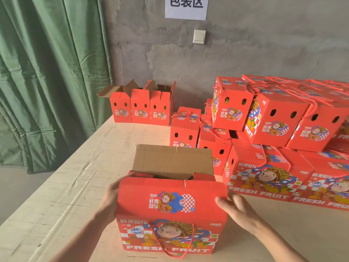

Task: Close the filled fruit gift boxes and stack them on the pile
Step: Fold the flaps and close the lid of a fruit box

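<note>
Fingers (123,177) of the left hand (109,201) curl over the left end of the gift box (170,205), which stands at 6 o'clock on the table (75,186) with its rear flap upright. The right hand (238,210) lays straight, released fingers against the box's right edge. The pile (273,129) sits at 2 o'clock.

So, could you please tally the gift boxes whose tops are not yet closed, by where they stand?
Open boxes in the far row: 3
Half-closed front box: 1
Total: 4
</note>
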### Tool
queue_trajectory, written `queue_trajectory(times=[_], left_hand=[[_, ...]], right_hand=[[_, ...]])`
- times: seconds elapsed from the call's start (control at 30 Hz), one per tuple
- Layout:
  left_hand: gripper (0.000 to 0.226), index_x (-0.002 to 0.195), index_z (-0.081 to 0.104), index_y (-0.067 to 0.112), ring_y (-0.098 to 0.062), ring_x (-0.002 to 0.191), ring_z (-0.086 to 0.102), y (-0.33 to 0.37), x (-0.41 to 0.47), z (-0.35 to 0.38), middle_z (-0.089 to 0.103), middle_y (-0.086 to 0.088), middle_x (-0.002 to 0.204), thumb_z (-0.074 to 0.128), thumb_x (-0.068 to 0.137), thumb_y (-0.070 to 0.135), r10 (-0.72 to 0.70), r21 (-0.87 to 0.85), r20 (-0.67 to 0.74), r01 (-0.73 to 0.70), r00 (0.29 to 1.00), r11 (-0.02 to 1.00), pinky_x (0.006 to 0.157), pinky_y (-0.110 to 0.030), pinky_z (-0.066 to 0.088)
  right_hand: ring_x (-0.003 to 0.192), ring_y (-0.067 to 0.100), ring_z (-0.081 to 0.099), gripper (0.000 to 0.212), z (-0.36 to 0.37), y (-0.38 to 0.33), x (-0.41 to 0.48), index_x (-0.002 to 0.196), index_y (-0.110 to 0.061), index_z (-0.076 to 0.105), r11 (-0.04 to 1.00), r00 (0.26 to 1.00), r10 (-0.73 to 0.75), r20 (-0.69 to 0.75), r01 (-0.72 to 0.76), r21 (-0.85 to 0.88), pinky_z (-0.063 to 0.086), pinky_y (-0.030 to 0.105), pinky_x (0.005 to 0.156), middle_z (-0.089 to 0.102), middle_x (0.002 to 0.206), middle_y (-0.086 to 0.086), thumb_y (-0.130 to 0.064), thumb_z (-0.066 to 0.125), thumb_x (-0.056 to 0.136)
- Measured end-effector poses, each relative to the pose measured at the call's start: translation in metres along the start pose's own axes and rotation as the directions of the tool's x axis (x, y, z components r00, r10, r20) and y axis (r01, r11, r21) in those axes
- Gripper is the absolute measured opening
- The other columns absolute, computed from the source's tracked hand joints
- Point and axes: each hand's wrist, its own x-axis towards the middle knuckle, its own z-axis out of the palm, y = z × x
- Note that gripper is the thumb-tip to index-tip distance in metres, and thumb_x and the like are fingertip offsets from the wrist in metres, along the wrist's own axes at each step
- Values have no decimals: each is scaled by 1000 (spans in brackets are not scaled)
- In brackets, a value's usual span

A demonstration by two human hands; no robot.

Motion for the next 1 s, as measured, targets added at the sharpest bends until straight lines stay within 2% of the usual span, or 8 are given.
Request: queue_trajectory(times=[0.07,0.17,0.27,0.37,0.47,0.53,0.77,1.0], left_hand=[[36,90,76,30,-16,57,67,9,-2,3,74,-8,78,43,99,19,-36,13,15,35,999,999,43,-26,50],[41,90,76,27,-17,60,67,14,-4,2,74,-7,77,38,101,38,-90,21,2,90,996,996,46,-26,51],[45,90,74,29,-18,65,69,14,-7,9,74,-5,80,33,99,47,-32,72,-13,33,999,997,53,-28,52],[18,104,69,23,-19,82,69,9,-7,14,73,-5,96,53,96,28,166,299,-91,-132,982,945,64,-30,53],[12,96,72,11,-16,93,60,2,-9,13,66,0,102,63,88,8,550,729,-22,-363,835,580,82,-29,46],[10,80,73,8,-16,82,57,-1,-14,15,63,5,88,65,85,2,634,817,83,-417,769,398,77,-27,42],[16,69,69,2,-23,77,51,2,-20,18,58,-1,77,65,84,0,625,834,33,-366,780,412,72,-23,30],[22,64,66,3,-22,75,45,5,-19,21,55,-1,70,64,86,2,603,846,15,-331,798,417,69,-27,30]], right_hand=[[111,-2,53,42,16,-2,5,128,-29,47,996,988,-50,-148,61,67,38,9,93,56,118,-28,-41,60,89],[127,-8,37,50,35,-6,10,135,-25,41,978,917,-207,-341,196,-68,25,10,106,42,136,-20,-8,58,92],[126,5,44,34,40,-1,14,121,-16,60,931,882,-324,-342,232,-282,27,13,106,51,131,-8,-1,56,90],[126,8,45,27,39,5,13,116,-9,65,928,887,-318,-334,220,-301,28,17,106,52,131,-3,-3,55,92],[121,11,49,25,41,3,12,109,-6,68,941,874,-300,-383,205,-269,31,12,101,56,125,1,1,49,94],[112,16,54,25,41,1,15,101,-4,71,951,860,-277,-429,182,-249,35,8,94,60,114,5,3,48,93],[66,6,51,12,34,-3,28,79,-1,74,959,841,-222,-494,98,-265,36,12,60,57,77,1,-4,65,86],[68,22,58,13,40,-1,29,70,4,69,939,794,-269,-546,91,-331,40,24,62,59,74,7,2,67,82]])
